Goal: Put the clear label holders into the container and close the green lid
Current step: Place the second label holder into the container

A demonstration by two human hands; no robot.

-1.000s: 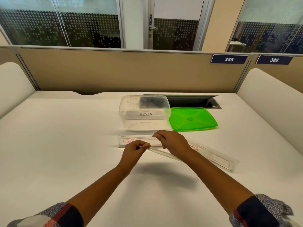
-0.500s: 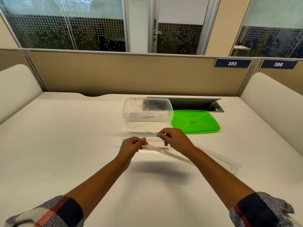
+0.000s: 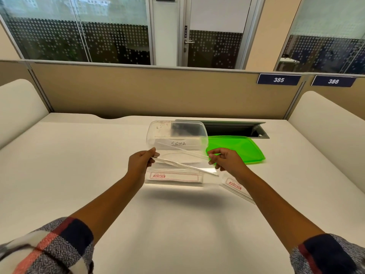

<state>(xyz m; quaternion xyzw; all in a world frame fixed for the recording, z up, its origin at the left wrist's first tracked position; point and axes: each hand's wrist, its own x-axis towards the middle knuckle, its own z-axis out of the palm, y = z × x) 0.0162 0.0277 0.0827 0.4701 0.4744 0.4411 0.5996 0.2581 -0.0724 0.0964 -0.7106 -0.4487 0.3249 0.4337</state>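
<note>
A clear label holder point(image 3: 183, 160) hangs in the air just in front of the clear container point(image 3: 156, 133), held at both ends. My left hand point(image 3: 139, 165) pinches its left end and my right hand point(image 3: 227, 160) pinches its right end. The container is open, has "SIGMA" written on its near wall, and stands at the middle back of the desk. The green lid point(image 3: 243, 150) lies flat to the container's right. Another label holder with a red-framed card point(image 3: 174, 177) lies on the desk under my hands. A third label holder point(image 3: 236, 187) lies partly hidden under my right forearm.
A dark cable slot point(image 3: 233, 128) is cut into the white desk point(image 3: 79, 165) behind the container and lid. Beige partition walls point(image 3: 138, 91) close the desk at the back, with white side panels point(image 3: 327, 125) left and right.
Both hands lifted one clear label holder off the desk and raised it toward the container. My right hand slid out to the holder's right end. The camera tipped slightly upward.
</note>
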